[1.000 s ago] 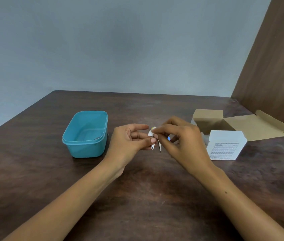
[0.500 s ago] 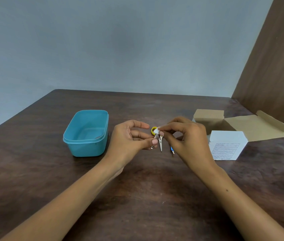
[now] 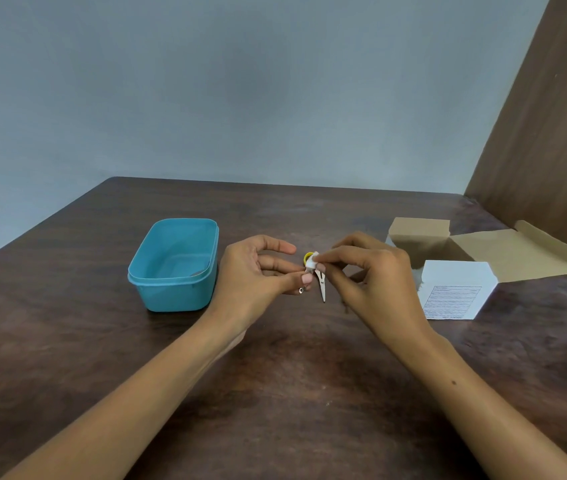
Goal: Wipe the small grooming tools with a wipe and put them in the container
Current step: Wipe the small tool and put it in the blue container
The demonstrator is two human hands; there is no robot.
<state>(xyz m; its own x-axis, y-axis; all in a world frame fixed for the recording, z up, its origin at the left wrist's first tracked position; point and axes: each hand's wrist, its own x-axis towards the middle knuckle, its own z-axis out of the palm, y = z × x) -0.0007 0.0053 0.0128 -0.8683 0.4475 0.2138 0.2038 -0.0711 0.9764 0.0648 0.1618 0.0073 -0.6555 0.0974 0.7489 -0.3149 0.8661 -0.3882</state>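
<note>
Tool (image 3: 322, 289): small metal tool, pointed end down and toward the near side, held above the desk between the two hands at scene centre; its exact type cannot be told.
Wipe (image 3: 311, 263): small white wad, at the upper end of the tool, touching it.
Left hand (image 3: 254, 275): left of the tool; thumb and a finger pinch a small metal part at the tool's left side; index finger extended to the right above the pinch, palm turned to the right.
Right hand (image 3: 368, 275): right of the tool; thumb and index fingertip pinch the wipe against the tool; remaining fingers curled, back of hand facing the camera.
Forearms: both bare, running from the near edge up to the centre and converging at the tool.
Ring (image 3: 307, 257): yellow, just behind the wipe, partly hidden.
Container (image 3: 174, 265): teal, lidless, on the desk just left of the left hand; contents unclear.
Box (image 3: 455, 289): white, flaps open, on the desk right of the right hand.
Desk (image 3: 275, 393): dark wood.
</note>
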